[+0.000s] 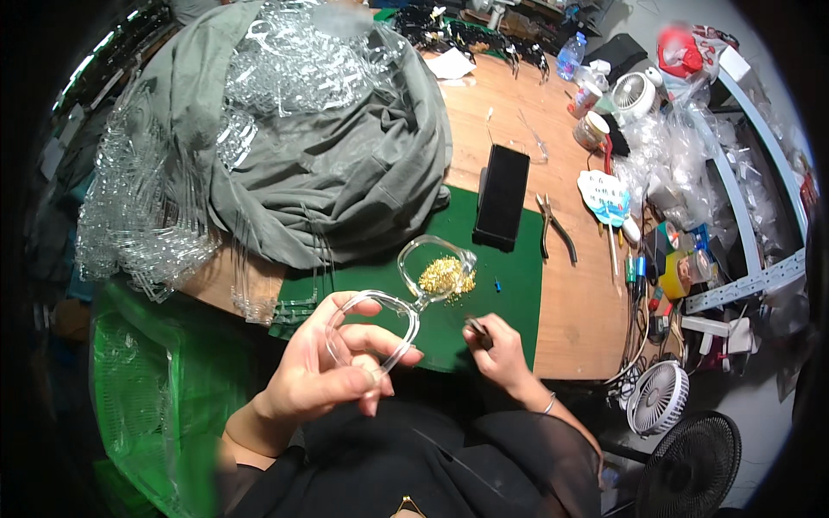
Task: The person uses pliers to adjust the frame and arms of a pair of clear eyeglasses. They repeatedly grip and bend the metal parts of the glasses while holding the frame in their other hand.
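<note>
My left hand [324, 371] grips a clear plastic eyeglass frame [420, 303] by one rim, with fingers showing through and around it. The frame's other rim reaches over a small pile of gold-coloured metal bits [442, 274] on the green mat [514, 324]; whether it touches them I cannot tell. Close to the mat's near edge, my right hand [503, 356] is closed around a short dark tool [477, 331]. Its kind is mostly hidden by the fingers. A tiny blue piece [497, 286] lies to the right of the pile.
A grey cloth [371, 164] holds a heap of clear frames [298, 65] at the far left. Beyond the mat are a black phone [503, 194] and pliers [553, 229]. A green crate [142, 388] stands left; fans [658, 397] and cables lie right.
</note>
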Demonstrator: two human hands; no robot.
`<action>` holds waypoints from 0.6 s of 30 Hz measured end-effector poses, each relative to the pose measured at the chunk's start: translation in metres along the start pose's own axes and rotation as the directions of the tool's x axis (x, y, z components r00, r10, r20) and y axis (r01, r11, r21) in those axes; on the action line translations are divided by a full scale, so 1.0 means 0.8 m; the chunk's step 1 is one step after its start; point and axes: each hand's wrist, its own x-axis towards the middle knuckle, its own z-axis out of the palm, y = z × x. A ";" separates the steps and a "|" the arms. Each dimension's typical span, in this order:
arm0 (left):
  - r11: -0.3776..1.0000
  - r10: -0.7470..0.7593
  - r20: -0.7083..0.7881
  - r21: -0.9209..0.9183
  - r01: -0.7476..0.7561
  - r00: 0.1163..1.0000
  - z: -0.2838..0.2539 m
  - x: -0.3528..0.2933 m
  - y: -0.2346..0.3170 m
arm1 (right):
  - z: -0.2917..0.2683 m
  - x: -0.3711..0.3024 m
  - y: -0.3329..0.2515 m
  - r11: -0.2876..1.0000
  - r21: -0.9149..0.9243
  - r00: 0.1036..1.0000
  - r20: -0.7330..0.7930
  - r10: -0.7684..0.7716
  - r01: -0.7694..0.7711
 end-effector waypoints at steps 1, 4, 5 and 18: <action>1.000 0.000 0.015 0.027 0.000 1.000 0.001 -0.001 -0.006 | -0.007 0.008 0.003 0.992 -0.088 0.993 0.088 -0.084 0.092; 0.995 0.099 0.036 0.020 -0.100 0.994 0.006 -0.004 -0.033 | -0.002 0.028 -0.005 0.940 -0.317 0.979 0.192 -0.068 0.128; 0.991 0.132 -0.001 -0.012 -0.132 0.991 0.009 -0.005 -0.041 | 0.007 0.031 -0.001 0.917 -0.382 0.980 0.191 -0.045 0.117; 0.985 0.173 -0.113 0.002 -0.174 0.978 0.017 -0.017 -0.083 | -0.026 0.049 0.007 0.955 -0.275 0.982 0.121 0.147 -0.109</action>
